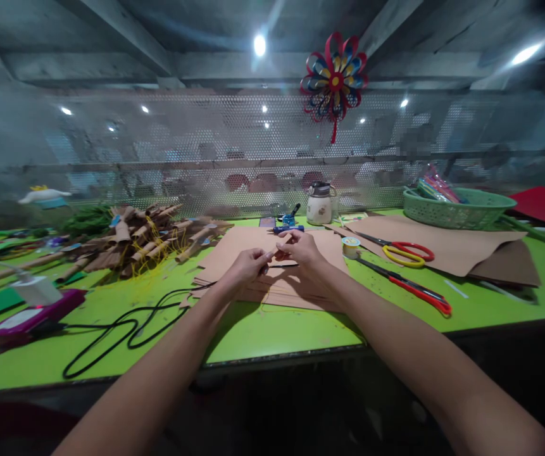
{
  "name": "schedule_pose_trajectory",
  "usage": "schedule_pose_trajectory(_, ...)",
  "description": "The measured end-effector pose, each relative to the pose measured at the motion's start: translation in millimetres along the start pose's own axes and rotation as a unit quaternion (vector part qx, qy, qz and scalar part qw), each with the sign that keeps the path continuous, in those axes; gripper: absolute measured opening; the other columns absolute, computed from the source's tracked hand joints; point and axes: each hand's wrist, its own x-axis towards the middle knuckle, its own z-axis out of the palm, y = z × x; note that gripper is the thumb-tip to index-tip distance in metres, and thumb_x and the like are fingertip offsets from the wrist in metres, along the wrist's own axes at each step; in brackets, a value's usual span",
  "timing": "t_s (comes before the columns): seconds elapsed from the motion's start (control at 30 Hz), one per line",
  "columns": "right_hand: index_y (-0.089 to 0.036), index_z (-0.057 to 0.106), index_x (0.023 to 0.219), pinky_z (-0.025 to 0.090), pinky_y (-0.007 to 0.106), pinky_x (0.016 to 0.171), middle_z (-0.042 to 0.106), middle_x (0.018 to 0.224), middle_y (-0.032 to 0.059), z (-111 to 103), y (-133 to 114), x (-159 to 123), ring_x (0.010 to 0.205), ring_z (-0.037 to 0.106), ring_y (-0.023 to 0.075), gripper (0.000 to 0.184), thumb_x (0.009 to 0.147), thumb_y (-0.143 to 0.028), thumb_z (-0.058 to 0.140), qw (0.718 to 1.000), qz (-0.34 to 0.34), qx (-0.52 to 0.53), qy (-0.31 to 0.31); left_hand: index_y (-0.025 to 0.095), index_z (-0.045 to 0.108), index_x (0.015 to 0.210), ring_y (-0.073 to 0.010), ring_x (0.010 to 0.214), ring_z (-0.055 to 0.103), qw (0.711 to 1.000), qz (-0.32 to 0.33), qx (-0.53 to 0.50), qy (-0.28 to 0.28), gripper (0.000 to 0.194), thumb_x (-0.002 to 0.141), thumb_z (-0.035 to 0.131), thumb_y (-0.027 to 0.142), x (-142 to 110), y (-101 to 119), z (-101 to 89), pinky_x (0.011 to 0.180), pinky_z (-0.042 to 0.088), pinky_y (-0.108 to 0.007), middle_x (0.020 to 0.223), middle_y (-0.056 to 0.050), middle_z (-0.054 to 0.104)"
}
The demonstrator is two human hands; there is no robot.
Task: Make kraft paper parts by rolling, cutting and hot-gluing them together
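Near the middle of the table, my left hand [250,265] and my right hand [302,248] meet with fingertips pinched. Between them is a small piece of brown paper [278,247], partly covered by the fingers. Both hands are just above a stack of brown kraft paper sheets [238,244]. A dark blue tool [288,228] lies behind the fingers; its kind is unclear. To the right of my right hand are a small yellow spool [350,247], scissors with red and yellow handles [402,250] and a red-and-black cutter knife [417,291].
A heap of brown paper rolls with yellow string [144,244] occupies the left. A purple power strip [32,320] with a black cable [132,326] lies front left. A white jug [319,206] and a green basket [459,209] stand behind, before a perforated metal screen [181,139].
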Motion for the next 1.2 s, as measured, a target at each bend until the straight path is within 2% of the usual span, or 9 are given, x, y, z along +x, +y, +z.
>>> schedule_pose_trajectory(0.1, -0.014, 0.055, 0.079, 0.054, 0.024, 0.046, 0.059, 0.046, -0.0029, -3, -2, 2, 0.042, 0.06, 0.0119, 0.008, 0.079, -0.006, 0.056, 1.0, 0.011, -0.003, -0.016, 0.015, 0.05, 0.061, -0.0052, 0.042, 0.03, 1.0, -0.002, 0.006, -0.006, 0.04, 0.072, 0.061, 0.052, 0, 0, -1.9, 0.042, 0.02, -0.02, 0.046, 0.005, 0.043)
schedule_pose_trajectory(0.27, -0.012, 0.057, 0.073, 0.054, 0.026, 0.046, 0.062, 0.047, 0.0025, -7, -5, 2, 0.04, 0.06, 0.0131, 0.014, 0.085, -0.01, 0.049, 0.999, 0.03, -0.012, -0.032, 0.015, 0.05, 0.061, -0.0054, 0.042, 0.03, 1.0, -0.012, 0.01, -0.026, 0.039, 0.072, 0.062, 0.05, -3, 1, -6.0, 0.042, 0.02, -0.02, 0.047, 0.005, 0.042)
schedule_pose_trajectory(0.5, -0.013, 0.056, 0.076, 0.054, 0.025, 0.047, 0.06, 0.044, 0.0013, -9, -3, 2, 0.04, 0.061, 0.0133, 0.014, 0.085, -0.009, 0.046, 0.998, 0.043, -0.009, -0.042, 0.015, 0.053, 0.068, -0.0044, 0.038, 0.027, 0.998, -0.036, -0.02, -0.056, 0.037, 0.072, 0.062, 0.05, 2, -8, -9.9, 0.041, 0.016, -0.02, 0.047, 0.006, 0.042)
schedule_pose_trajectory(0.63, -0.012, 0.057, 0.076, 0.054, 0.025, 0.047, 0.061, 0.046, 0.0017, -9, -3, 2, 0.04, 0.061, 0.0134, 0.014, 0.085, -0.008, 0.047, 0.998, 0.039, -0.006, -0.04, 0.016, 0.051, 0.065, -0.0044, 0.036, 0.027, 0.997, -0.04, -0.035, -0.058, 0.037, 0.07, 0.064, 0.05, 5, -11, -11.7, 0.04, 0.015, -0.02, 0.045, 0.006, 0.04)
schedule_pose_trajectory(0.87, -0.013, 0.056, 0.079, 0.052, 0.024, 0.043, 0.06, 0.046, 0.0015, -8, -7, 0, 0.038, 0.059, 0.0132, 0.012, 0.087, -0.013, 0.048, 0.998, 0.033, -0.003, -0.044, 0.016, 0.052, 0.065, -0.0045, 0.035, 0.026, 0.996, -0.05, -0.049, -0.059, 0.037, 0.07, 0.065, 0.05, 3, -9, -10.5, 0.039, 0.016, -0.019, 0.041, 0.007, 0.037)
schedule_pose_trajectory(1.03, -0.012, 0.057, 0.083, 0.052, 0.024, 0.043, 0.062, 0.048, 0.0016, -9, -5, 2, 0.037, 0.058, 0.0129, 0.013, 0.087, -0.009, 0.045, 0.999, 0.033, -0.015, -0.035, 0.015, 0.051, 0.065, -0.0041, 0.034, 0.027, 0.995, -0.068, -0.042, -0.065, 0.034, 0.075, 0.062, 0.045, -2, -2, -11.3, 0.038, 0.017, -0.019, 0.043, 0.006, 0.04)
schedule_pose_trajectory(1.2, -0.011, 0.06, 0.08, 0.052, 0.024, 0.043, 0.061, 0.047, 0.0008, -14, -4, 8, 0.038, 0.058, 0.0129, 0.013, 0.085, -0.009, 0.048, 0.999, 0.016, -0.034, -0.007, 0.013, 0.056, 0.07, -0.0057, 0.038, 0.036, 0.982, -0.099, -0.097, -0.132, 0.032, 0.074, 0.064, 0.044, -4, 2, -15.5, 0.04, 0.024, -0.019, 0.048, 0.003, 0.047)
